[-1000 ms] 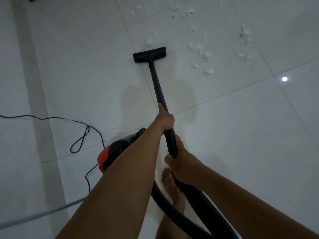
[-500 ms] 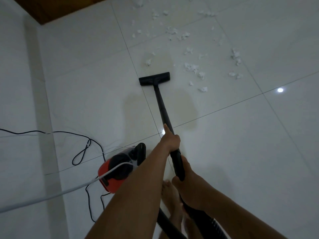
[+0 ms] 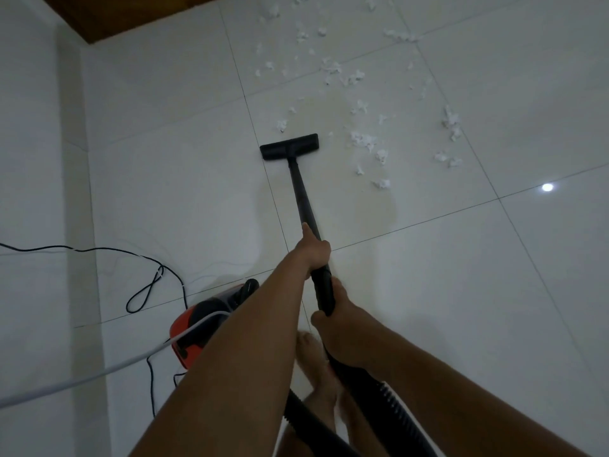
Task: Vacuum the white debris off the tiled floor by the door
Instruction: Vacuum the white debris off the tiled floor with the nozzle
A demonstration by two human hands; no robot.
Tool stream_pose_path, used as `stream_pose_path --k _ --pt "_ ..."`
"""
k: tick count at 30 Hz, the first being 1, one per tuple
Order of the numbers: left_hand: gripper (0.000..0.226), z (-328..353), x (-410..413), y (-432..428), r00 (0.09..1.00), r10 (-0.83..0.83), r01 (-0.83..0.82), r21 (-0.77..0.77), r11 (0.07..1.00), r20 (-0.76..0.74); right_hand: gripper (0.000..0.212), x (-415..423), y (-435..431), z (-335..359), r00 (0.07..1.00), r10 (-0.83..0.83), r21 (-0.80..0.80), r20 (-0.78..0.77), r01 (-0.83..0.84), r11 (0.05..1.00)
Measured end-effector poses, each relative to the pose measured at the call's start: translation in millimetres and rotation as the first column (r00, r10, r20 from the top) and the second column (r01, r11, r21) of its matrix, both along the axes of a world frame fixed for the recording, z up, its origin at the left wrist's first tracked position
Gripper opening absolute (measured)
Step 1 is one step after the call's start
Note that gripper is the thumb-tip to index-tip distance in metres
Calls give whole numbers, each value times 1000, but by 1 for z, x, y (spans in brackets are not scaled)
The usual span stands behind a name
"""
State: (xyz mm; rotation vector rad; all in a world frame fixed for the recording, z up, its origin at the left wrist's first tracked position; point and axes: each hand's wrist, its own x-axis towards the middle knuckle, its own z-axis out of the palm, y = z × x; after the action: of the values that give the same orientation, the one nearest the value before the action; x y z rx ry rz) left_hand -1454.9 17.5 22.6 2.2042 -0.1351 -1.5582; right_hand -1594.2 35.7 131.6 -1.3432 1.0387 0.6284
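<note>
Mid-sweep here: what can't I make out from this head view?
White debris: head view, runs off the top edge, so its far limit is cut off.
Floor under the nozzle: hidden by the nozzle itself.
Red vacuum body: mostly behind the left forearm.
Hose: leaves the bottom edge; its join to the body is hidden by the arms.
Black cord: exits the left edge; plug unseen.
</note>
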Motion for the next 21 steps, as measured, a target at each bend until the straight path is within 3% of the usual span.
stream_pose_path --k 21 --pt "81 -26 107 -98 999 -12 12 -5 1000 37 67 104 -92 -44 998 -66 36 -11 66 997"
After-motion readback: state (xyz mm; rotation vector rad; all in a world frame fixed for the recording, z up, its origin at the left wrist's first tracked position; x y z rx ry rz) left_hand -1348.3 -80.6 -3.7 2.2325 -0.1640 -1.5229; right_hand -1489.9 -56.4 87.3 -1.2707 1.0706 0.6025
